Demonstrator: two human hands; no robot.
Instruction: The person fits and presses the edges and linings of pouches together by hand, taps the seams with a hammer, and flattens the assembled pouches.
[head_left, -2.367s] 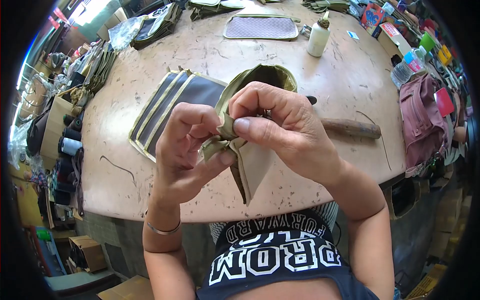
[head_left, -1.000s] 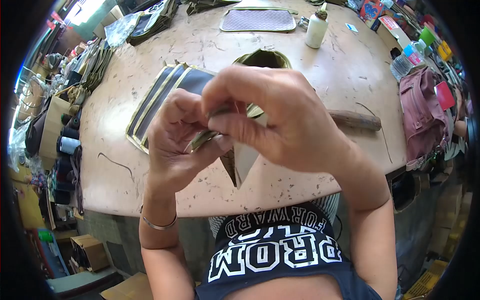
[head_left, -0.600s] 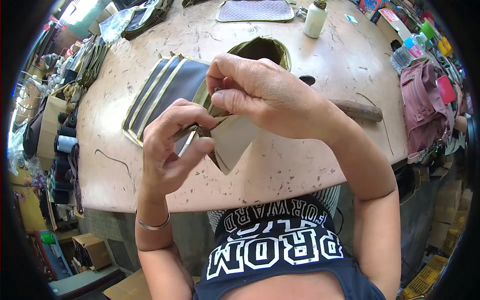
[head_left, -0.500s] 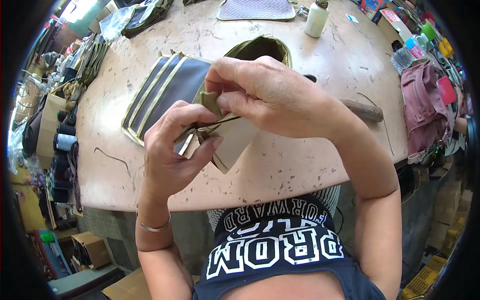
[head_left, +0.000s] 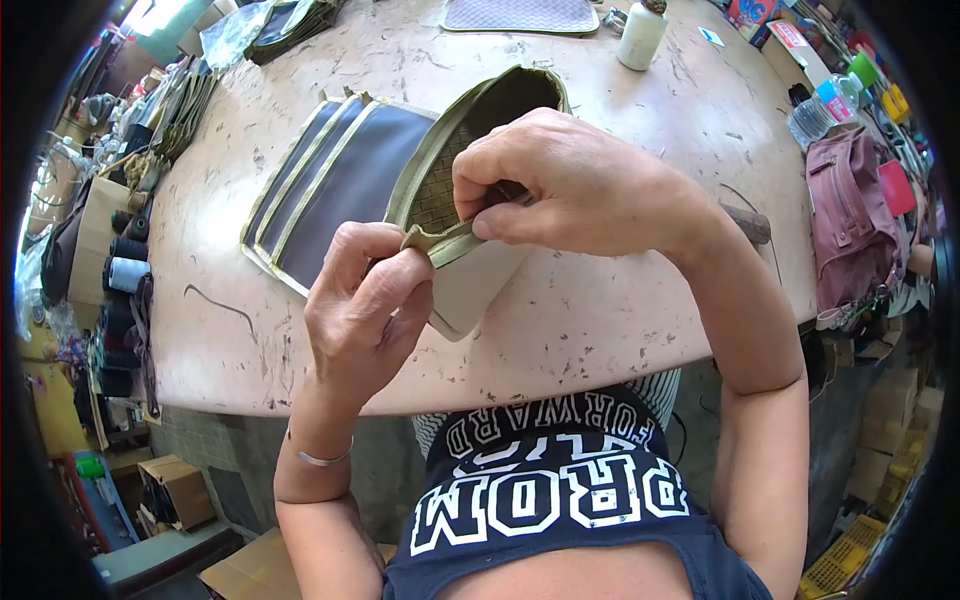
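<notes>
An olive-trimmed pouch (head_left: 437, 180) stands open-mouthed in front of me, its woven-check lining showing and a cream panel (head_left: 468, 292) on its near side. At the pouch's near corner, my left hand (head_left: 368, 300) pinches the trimmed edge between thumb and fingers. My right hand (head_left: 560, 185) grips the same rim a little to the right, thumb outside and fingers curled over into the mouth. Its fingertips are partly hidden. Left of the pouch, dark panels with yellowish edging (head_left: 345, 165) lie stacked flat on the table.
The worn table (head_left: 600, 345) curves toward my body. A hammer-like wooden handle (head_left: 746, 224) lies right of my right wrist. Farther off are a white bottle (head_left: 641, 38) and a quilted mat (head_left: 520, 14). A pink backpack (head_left: 848, 215) sits at the right edge, thread spools (head_left: 128, 272) at the left.
Both hands have shifted along the rim. My left hand has closed from a wider grasp to a pinch at the corner; my right has moved slightly right and down. The pouch mouth shows wider.
</notes>
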